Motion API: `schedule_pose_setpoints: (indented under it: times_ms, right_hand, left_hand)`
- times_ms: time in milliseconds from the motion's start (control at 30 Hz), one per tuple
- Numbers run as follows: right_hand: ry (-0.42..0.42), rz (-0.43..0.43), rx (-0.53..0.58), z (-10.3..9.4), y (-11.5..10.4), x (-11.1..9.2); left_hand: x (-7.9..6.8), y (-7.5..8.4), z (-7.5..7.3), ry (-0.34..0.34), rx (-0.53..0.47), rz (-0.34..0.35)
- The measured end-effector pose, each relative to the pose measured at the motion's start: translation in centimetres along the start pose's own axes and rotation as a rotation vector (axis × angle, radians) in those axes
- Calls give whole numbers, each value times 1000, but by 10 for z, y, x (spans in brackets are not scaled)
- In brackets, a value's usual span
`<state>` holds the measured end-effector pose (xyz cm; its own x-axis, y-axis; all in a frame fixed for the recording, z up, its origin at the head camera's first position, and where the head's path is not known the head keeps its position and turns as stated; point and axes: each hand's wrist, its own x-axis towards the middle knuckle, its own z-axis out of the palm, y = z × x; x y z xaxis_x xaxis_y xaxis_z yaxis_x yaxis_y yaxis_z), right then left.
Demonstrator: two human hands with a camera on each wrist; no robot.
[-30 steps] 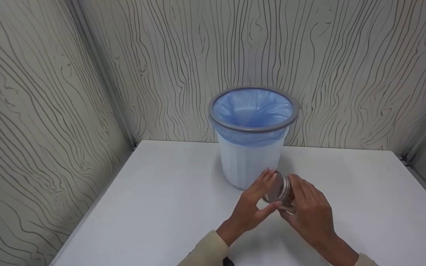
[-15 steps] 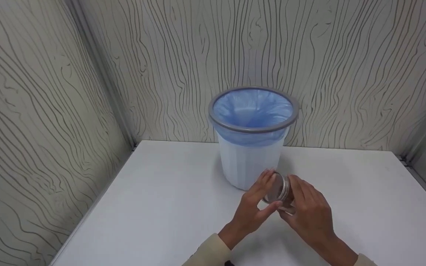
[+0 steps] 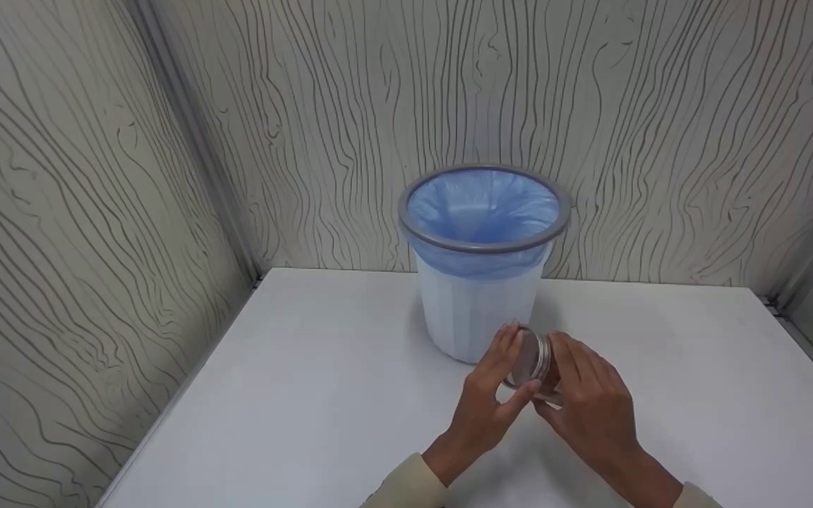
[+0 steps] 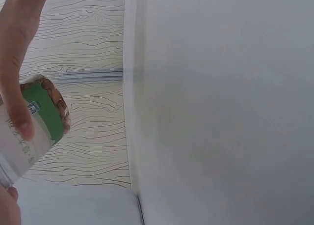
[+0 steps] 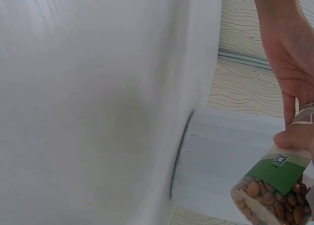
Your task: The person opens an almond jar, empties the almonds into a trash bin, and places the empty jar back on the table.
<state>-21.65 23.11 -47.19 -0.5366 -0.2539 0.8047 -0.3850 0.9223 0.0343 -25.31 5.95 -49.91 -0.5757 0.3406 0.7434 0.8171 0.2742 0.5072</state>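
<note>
Both hands meet on a clear jar of almonds (image 5: 245,190), tilted above the white table. A green and white label wraps its side, and brown nuts fill its bottom end in both wrist views. My right hand (image 3: 593,409) grips the jar's body from the right, with the thumb (image 5: 297,136) lying across the label. At the other end, my left hand (image 3: 480,409) holds the jar's round, see-through lid (image 3: 524,361) by its edge, fingers on the upper side and thumb below. In the head view the right hand hides most of the jar's body.
A white wastebasket (image 3: 473,310) with a grey rim and a blue bag liner (image 3: 484,204) stands just behind the hands. The white table (image 3: 308,395) runs back to a wood-grain patterned wall (image 3: 343,106), with another panel (image 3: 61,247) along the left.
The left wrist has shifted slightly to the right and turned a little, with the lid edge moving with its fingers. The right hand, jar and wastebasket stay nearly where they were.
</note>
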Motion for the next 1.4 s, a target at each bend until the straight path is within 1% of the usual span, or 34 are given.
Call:
schedule_pose_setpoints:
  times_ms: [167,433,567,733,867,1000,1200,1300,1400]
  right_hand:
    - [5,0,1,0,0,0]
    - [-17,12,3,-1,-1,0]
    - [-7,10,1,1,1,0]
    - [14,9,11,1,1,1]
    - [14,14,19,-1,1,1]
    - [22,11,12,-3,3,2]
    - [-11,12,10,-5,2,1]
    - [-20,16,20,-5,1,0]
    - [-13,17,28,-5,0,-1]
  left_hand:
    - [-1,3,2,2,-17,-42]
    - [1,9,5,40,45,-66]
    - [2,12,5,38,36,-90]
    - [3,14,3,22,41,-83]
    - [5,11,-2,-11,29,-45]
    - [7,2,-7,-43,-7,26]
    - [12,-16,-13,-85,42,156]
    - [13,-21,-15,-117,37,189]
    - [14,-23,-16,-133,23,208]
